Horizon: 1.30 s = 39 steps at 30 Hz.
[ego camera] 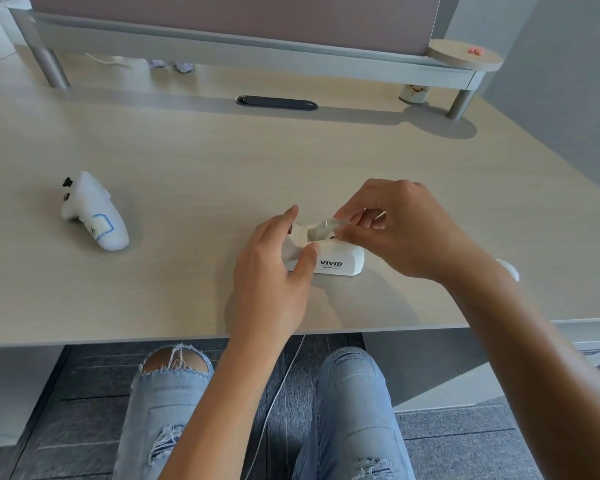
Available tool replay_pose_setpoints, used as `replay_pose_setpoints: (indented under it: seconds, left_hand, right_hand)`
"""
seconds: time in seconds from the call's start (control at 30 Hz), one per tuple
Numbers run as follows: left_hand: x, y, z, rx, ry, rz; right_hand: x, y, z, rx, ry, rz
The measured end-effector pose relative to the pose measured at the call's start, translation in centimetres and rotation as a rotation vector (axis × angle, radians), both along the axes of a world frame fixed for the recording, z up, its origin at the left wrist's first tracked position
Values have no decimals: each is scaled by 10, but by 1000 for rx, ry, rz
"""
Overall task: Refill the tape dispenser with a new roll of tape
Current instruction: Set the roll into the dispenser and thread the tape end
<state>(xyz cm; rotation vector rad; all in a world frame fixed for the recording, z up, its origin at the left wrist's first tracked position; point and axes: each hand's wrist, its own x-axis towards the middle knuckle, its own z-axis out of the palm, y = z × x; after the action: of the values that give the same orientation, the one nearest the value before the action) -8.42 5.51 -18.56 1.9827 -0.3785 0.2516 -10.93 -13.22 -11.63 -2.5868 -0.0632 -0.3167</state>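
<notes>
**Roll half-seated: where we could slip**

We see the bench (187,161) filling the upper two thirds of the frame, with the white dispenser (336,259) standing on it right of centre, near the front edge. Our left hand (274,261) cups the dispenser's left end, thumb on its near face and fingers curled over the far side, closed loosely round the body rather than clamped. Our right hand (395,230) is pinched shut on the clear roll (321,228), which sits at the top of the dispenser's well, tilted and, we judge, not yet fully down.

The main risk is the dispenser sliding or tipping if we push down while the left hand only steadies it lightly. Next, the tilted roll could jam against the well's walls; forcing it might pop it out. We cannot tell whether a core or spindle is engaged, so the roll may sit loose. Smallest, the free end of clear tape could stick back unseen.

A white controller (94,213) lies at the left of the frame, well apart.
</notes>
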Motion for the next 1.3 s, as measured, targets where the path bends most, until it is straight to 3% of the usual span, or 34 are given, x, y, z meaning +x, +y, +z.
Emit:
replay_pose_setpoints:
  seconds: [0.23, 0.57, 0.87, 1.3]
  left_hand:
    - [-1, -1, 1, 2, -3, 7]
    - [-1, 0, 1, -18, 22, -3]
    - [-1, 1, -1, 7, 1, -5]
    - [-2, 1, 2, -9, 19, 0]
  right_hand:
    - [4, 8, 5, -109, 13, 7]
    - [-3, 10, 1, -24, -3, -29]
    - [0, 12, 18, -287, 74, 20]
    - [0, 9, 10, -177, 19, 21]
